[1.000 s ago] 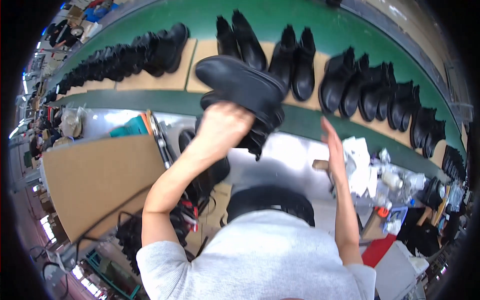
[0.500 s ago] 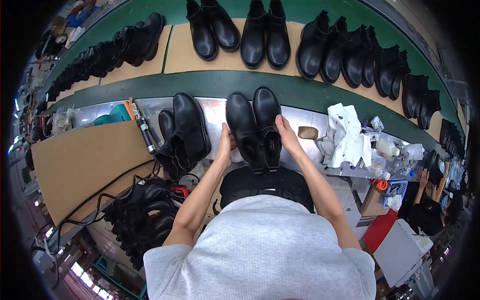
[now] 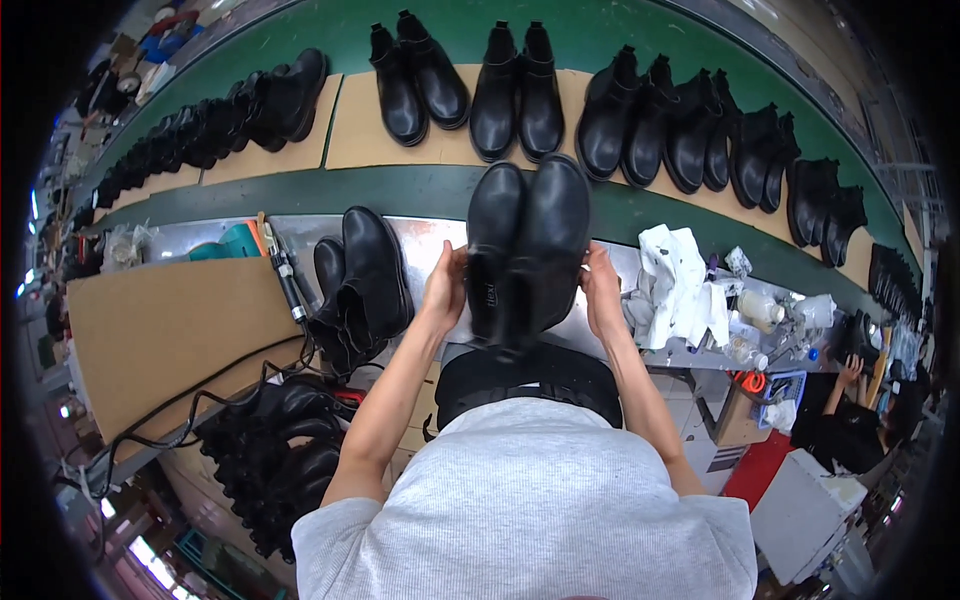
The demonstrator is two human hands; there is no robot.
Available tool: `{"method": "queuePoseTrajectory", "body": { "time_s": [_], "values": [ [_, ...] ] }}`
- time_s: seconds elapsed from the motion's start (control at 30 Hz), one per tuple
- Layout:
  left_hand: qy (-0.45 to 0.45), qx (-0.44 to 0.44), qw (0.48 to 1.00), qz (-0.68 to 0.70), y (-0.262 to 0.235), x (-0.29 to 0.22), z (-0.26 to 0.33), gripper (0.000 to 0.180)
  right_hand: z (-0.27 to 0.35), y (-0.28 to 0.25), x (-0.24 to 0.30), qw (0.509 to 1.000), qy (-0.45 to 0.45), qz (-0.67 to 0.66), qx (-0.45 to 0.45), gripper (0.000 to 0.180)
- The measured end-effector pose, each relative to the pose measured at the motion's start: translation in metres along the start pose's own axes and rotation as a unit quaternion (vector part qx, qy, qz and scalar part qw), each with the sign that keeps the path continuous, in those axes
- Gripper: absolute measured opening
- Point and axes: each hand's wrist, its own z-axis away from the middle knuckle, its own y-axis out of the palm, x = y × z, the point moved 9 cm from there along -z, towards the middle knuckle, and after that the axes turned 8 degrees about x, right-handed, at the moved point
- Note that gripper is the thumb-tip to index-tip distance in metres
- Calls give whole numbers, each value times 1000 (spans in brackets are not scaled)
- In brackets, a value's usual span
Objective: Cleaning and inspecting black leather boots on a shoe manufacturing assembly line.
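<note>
**Pair of black boots held up between both hands**

The left hand (image 3: 445, 290) grips the left side of a pair of black boots (image 3: 525, 250), fingers curled round the edge of the left boot. The right hand (image 3: 600, 290) does the same on the other side, closed on the right boot. The two boots are pressed side by side, toes pointing away from the person, and are held above the metal surface (image 3: 430, 245), their toes reaching over the green belt (image 3: 300, 190).

Just left of the left hand, another pair of boots (image 3: 360, 285) lies on the surface, one leaning on the other. Further left lie a black tool with a cable (image 3: 288, 280) and a sheet of cardboard (image 3: 170, 330). Below the cardboard, a heap of boots (image 3: 280, 460) sits under the edge of the surface.

To the right of the right hand lies a bundle of white cloths (image 3: 680, 285), with small bottles (image 3: 760, 310) beyond it.

On the belt, pairs of black boots stand on cardboard sheets (image 3: 360, 120) in a curving row (image 3: 600, 110). At the far right a second person's hand (image 3: 850, 370) is raised beside a dark sleeve.
</note>
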Motion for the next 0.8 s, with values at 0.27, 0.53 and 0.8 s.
{"method": "queuePoseTrajectory", "body": {
  "time_s": [0.27, 0.53, 0.8],
  "values": [
    [16, 201, 964, 171, 96, 13, 9, 46, 9, 21, 83, 970, -78, 231, -3, 71],
    [41, 326, 915, 234, 76, -5, -16, 36, 1, -9, 29, 992, -89, 69, -63, 61],
    [327, 153, 793, -491, 161, -96, 75, 30, 3, -7, 53, 989, -135, -46, 34, 54]
  ]
}}
